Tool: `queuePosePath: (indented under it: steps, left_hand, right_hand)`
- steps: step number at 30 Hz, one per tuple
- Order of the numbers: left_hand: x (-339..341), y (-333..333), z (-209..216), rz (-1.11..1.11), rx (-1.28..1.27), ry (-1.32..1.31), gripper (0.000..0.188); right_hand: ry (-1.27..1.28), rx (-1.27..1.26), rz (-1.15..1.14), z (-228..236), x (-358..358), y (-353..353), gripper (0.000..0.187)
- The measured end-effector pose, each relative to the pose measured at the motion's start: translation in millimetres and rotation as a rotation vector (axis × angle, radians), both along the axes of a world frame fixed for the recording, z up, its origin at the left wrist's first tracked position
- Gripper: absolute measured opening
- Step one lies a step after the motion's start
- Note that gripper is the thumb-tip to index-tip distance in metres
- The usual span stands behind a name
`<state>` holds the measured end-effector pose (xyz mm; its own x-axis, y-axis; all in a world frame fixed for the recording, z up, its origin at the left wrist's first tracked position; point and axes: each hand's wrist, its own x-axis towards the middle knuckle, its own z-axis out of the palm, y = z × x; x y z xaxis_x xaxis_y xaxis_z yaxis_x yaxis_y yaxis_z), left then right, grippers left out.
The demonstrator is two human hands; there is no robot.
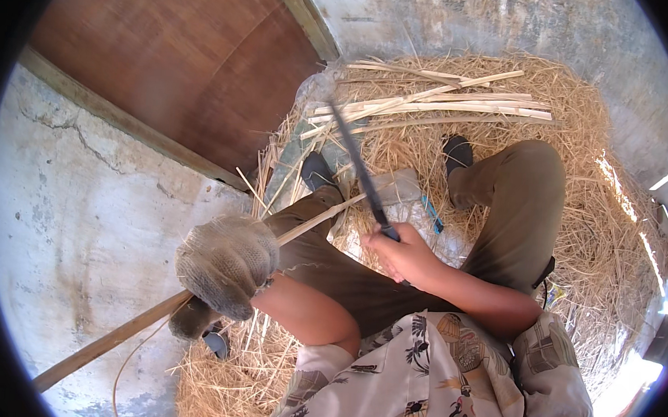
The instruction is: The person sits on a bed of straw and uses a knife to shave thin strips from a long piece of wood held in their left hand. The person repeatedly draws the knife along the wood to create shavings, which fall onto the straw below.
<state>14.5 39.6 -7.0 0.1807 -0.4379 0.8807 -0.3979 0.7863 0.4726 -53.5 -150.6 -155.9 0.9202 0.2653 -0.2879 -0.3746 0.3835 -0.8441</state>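
here, one bamboo strip (127, 331), likely light, stiff, best held mid-length: gloved left hand (227, 265) closed round it, right hand (411, 258) round knife (359, 167).

Left hand (227, 263): gloved, curled, well left of right knee (534, 162)
Right hand (403, 254): bare, curled, nearer that knee

Lettering, labels, numbers and signs: none can be read. The shirt (385, 385) bears a picture print, in which no words can be made out.
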Motion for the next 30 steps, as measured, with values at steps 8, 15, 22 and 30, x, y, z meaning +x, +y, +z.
queuePosePath:
  steps: [8, 15, 22, 30]
  left_hand:
    - [5, -10, 7, -0.096, 0.068, -0.059, 0.064]
    - [0, -1, 0, 0.088, 0.040, 0.050, 0.065]
    - [1, -19, 7, 0.038, 0.094, -0.009, 0.064]
    - [3, -17, -3, 0.122, 0.042, -0.035, 0.065]
  right_hand:
    - [0.230, -0.101, 0.235, -36, 1, 14, 0.022]
    - [-0.341, -0.296, -0.122, -15, 8, -9, 0.025]
    - [0.210, -0.091, 0.186, -35, -5, 20, 0.026]
    - [-0.348, -0.093, -0.157, 22, -12, -4, 0.038]
